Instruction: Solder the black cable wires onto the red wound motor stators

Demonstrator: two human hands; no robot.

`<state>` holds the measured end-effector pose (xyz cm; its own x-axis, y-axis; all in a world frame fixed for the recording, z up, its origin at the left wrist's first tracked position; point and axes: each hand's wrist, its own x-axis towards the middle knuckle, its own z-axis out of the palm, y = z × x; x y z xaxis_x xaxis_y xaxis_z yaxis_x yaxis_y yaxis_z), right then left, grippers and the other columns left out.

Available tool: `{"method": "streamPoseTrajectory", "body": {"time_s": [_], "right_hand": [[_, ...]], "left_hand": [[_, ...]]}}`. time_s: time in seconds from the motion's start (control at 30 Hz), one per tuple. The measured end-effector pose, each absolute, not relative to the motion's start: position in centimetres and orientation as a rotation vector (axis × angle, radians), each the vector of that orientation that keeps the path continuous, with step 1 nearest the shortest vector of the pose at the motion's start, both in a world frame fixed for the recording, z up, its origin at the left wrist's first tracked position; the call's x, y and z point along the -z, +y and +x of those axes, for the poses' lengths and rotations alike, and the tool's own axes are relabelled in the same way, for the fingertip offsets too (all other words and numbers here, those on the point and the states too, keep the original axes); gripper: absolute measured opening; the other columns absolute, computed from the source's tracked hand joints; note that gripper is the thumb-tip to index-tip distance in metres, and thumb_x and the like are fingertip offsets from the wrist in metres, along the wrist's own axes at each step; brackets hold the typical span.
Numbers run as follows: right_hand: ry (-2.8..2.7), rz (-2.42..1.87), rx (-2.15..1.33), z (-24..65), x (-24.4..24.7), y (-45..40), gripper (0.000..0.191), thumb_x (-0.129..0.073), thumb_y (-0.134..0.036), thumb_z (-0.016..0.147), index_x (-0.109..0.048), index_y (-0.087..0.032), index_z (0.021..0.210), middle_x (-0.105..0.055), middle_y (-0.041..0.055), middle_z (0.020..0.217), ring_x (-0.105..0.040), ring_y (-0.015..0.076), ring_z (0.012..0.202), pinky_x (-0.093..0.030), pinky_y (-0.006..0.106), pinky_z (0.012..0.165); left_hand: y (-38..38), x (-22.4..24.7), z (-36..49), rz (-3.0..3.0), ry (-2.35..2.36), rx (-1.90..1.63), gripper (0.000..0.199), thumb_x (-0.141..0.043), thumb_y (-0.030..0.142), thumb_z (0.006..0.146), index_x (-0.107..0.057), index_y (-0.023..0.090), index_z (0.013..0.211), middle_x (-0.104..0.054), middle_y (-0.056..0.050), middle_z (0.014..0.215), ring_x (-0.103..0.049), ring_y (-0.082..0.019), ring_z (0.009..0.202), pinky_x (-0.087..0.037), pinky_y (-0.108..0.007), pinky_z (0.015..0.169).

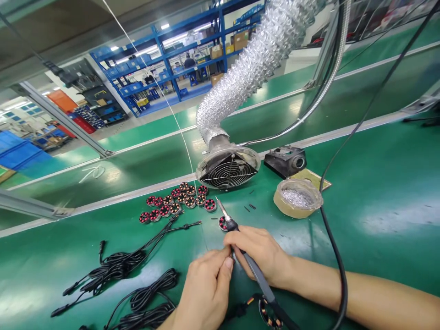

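Observation:
My right hand (263, 254) is closed round a soldering iron (256, 270), whose bare tip points up and away over the green bench. My left hand (208, 284) is pinched closed beside it, fingertips meeting those of the right; what they hold is too small to make out. Just beyond the iron's collar lies a small round coil (222, 223), partly hidden. Another coil (270, 314) with coloured wires sits below the iron near the bottom edge. Several red and copper coils (182, 197) stand grouped at the centre left.
Black cable bundles (117, 266) lie at the left. A fume extractor (228, 169) with a silver duct (247, 68) hangs behind the hands. Right of it are a round tub (297, 199) of metal shavings and a dark iron stand (285, 160). A black cord crosses the right side.

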<state>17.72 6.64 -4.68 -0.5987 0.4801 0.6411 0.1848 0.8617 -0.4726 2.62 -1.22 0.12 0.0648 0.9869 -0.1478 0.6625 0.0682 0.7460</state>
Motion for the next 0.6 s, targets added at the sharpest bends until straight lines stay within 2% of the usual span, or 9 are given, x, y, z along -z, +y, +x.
{"method": "streamPoseTrajectory", "body": {"time_s": [0.07, 0.13, 0.23, 0.3, 0.4, 0.43, 0.5, 0.57, 0.6], "right_hand": [[-2.224, -0.487, -0.420, 17.7, 4.5, 6.7, 0.021, -0.038, -0.010, 0.090, -0.058, -0.018, 0.093, -0.056, 0.0014, 0.068, -0.050, 0.0157, 0.057, -0.039, 0.025, 0.052], [-2.246, -0.459, -0.386, 17.8, 4.1, 7.0, 0.022, -0.040, -0.008, 0.089, -0.059, -0.018, 0.095, -0.056, 0.0010, 0.067, -0.049, 0.0163, 0.058, -0.039, 0.025, 0.054], [-2.292, -0.431, -0.362, 18.2, 3.0, 7.6, 0.024, -0.046, -0.010, 0.084, -0.059, -0.017, 0.102, -0.059, 0.0042, 0.073, -0.050, 0.0189, 0.065, -0.043, 0.030, 0.061], [-2.344, -0.421, -0.410, 18.8, 2.1, 7.4, 0.026, -0.048, -0.013, 0.081, -0.058, -0.015, 0.104, -0.063, 0.0074, 0.081, -0.053, 0.0209, 0.072, -0.047, 0.033, 0.066], [-2.445, -0.396, -0.559, 20.3, 1.1, 6.3, 0.025, -0.051, -0.016, 0.079, -0.058, -0.018, 0.103, -0.066, 0.0070, 0.083, -0.058, 0.0213, 0.073, -0.052, 0.032, 0.065], [-2.473, -0.403, -0.591, 20.9, 0.9, 5.7, 0.027, -0.053, -0.017, 0.078, -0.057, -0.019, 0.105, -0.067, 0.0068, 0.084, -0.061, 0.0215, 0.074, -0.053, 0.031, 0.063], [-2.505, -0.440, -0.568, 22.0, 0.8, 4.5, 0.035, -0.060, -0.023, 0.075, -0.056, -0.021, 0.110, -0.070, 0.0086, 0.091, -0.066, 0.0241, 0.080, -0.056, 0.031, 0.062], [-2.576, -0.466, -0.448, 22.8, 1.2, 3.5, 0.049, -0.070, -0.031, 0.071, -0.055, -0.023, 0.117, -0.071, 0.0110, 0.105, -0.069, 0.0293, 0.093, -0.059, 0.034, 0.068], [-2.628, -0.476, -0.356, 23.0, 1.7, 3.2, 0.054, -0.074, -0.036, 0.070, -0.054, -0.024, 0.119, -0.070, 0.0118, 0.112, -0.068, 0.0322, 0.100, -0.060, 0.037, 0.073]], "left_hand": [[-1.3, -1.0, 2.5, 1.704, 1.637, -0.518, 0.035, -0.038, 0.030, 0.097, -0.071, 0.022, 0.092, -0.073, -0.010, 0.093, -0.066, -0.026, 0.084, -0.043, -0.031, 0.075], [-1.3, -2.5, 1.6, 1.752, 1.675, -0.422, 0.037, -0.037, 0.031, 0.097, -0.072, 0.023, 0.093, -0.074, -0.009, 0.093, -0.067, -0.026, 0.086, -0.043, -0.031, 0.076], [-2.1, -5.6, -1.6, 1.802, 1.854, -0.415, 0.042, -0.034, 0.037, 0.097, -0.074, 0.023, 0.090, -0.073, -0.006, 0.078, -0.066, -0.024, 0.074, -0.043, -0.029, 0.069], [-3.3, -7.6, -4.2, 1.830, 1.974, -0.455, 0.043, -0.036, 0.042, 0.096, -0.074, 0.022, 0.091, -0.072, -0.005, 0.076, -0.064, -0.021, 0.069, -0.042, -0.028, 0.067], [-5.7, -8.8, -7.5, 1.818, 2.109, -0.208, 0.034, -0.052, 0.047, 0.087, -0.073, 0.024, 0.100, -0.071, -0.003, 0.073, -0.063, -0.022, 0.066, -0.041, -0.028, 0.062], [-6.4, -8.6, -8.3, 1.790, 2.133, -0.087, 0.034, -0.059, 0.046, 0.082, -0.073, 0.025, 0.105, -0.073, -0.003, 0.077, -0.065, -0.024, 0.070, -0.043, -0.029, 0.065], [-7.7, -7.5, -9.3, 1.726, 2.137, 0.101, 0.048, -0.071, 0.040, 0.070, -0.070, 0.025, 0.115, -0.076, -0.006, 0.098, -0.068, -0.029, 0.089, -0.046, -0.032, 0.076], [-8.7, -6.0, -9.8, 1.675, 2.125, 0.179, 0.063, -0.076, 0.035, 0.061, -0.066, 0.024, 0.122, -0.073, -0.009, 0.114, -0.065, -0.034, 0.106, -0.046, -0.034, 0.085], [-9.0, -5.3, -9.8, 1.665, 2.128, 0.184, 0.064, -0.076, 0.033, 0.060, -0.066, 0.023, 0.122, -0.073, -0.010, 0.115, -0.065, -0.035, 0.108, -0.047, -0.035, 0.085]]}}
